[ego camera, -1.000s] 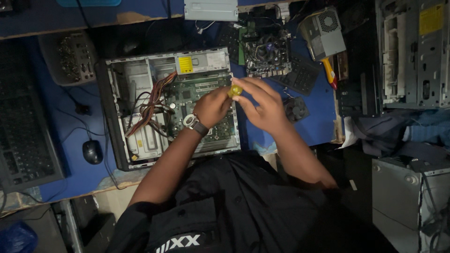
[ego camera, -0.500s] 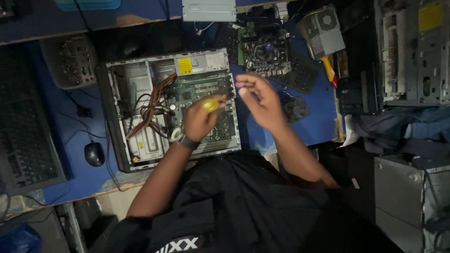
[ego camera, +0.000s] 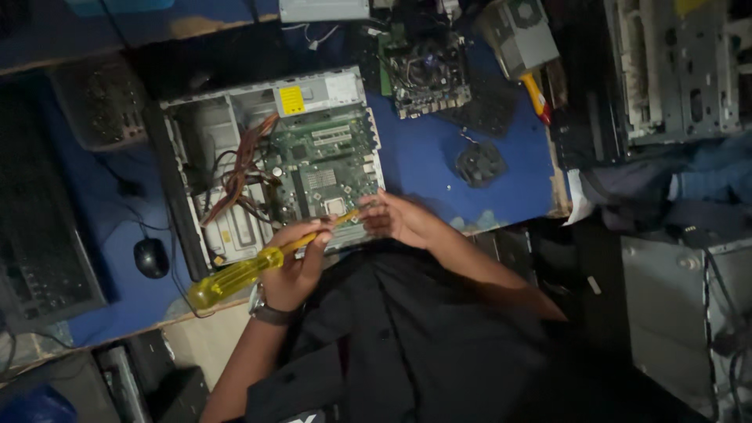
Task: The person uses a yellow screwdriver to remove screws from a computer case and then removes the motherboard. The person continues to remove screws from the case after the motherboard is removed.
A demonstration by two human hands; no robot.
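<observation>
Head view: a screwdriver with a translucent yellow plastic handle (ego camera: 235, 276) lies slanted across the near edge of an open grey metal computer case (ego camera: 235, 168), handle end low and to the left, thin shaft (ego camera: 333, 223) rising to the right. The left hand (ego camera: 294, 262) has its grip clenched around the screwdriver where handle meets shaft, a dark wristwatch (ego camera: 270, 312) on its wrist. The right hand (ego camera: 399, 219) sits just beside the shaft's tip, fingers curled toward it; whether its grip pinches the tip or merely touches it cannot be told. Inside the case lies a green circuit board (ego camera: 329, 160) with a bundle of reddish cables (ego camera: 243, 176) to its left. The case rests on a blue surface (ego camera: 427, 157). Farther out are a second, loose circuit board (ego camera: 427, 74), a small round black fan (ego camera: 479, 162), a black computer mouse (ego camera: 150, 257) and a black keyboard (ego camera: 39, 235) at the left edge.
</observation>
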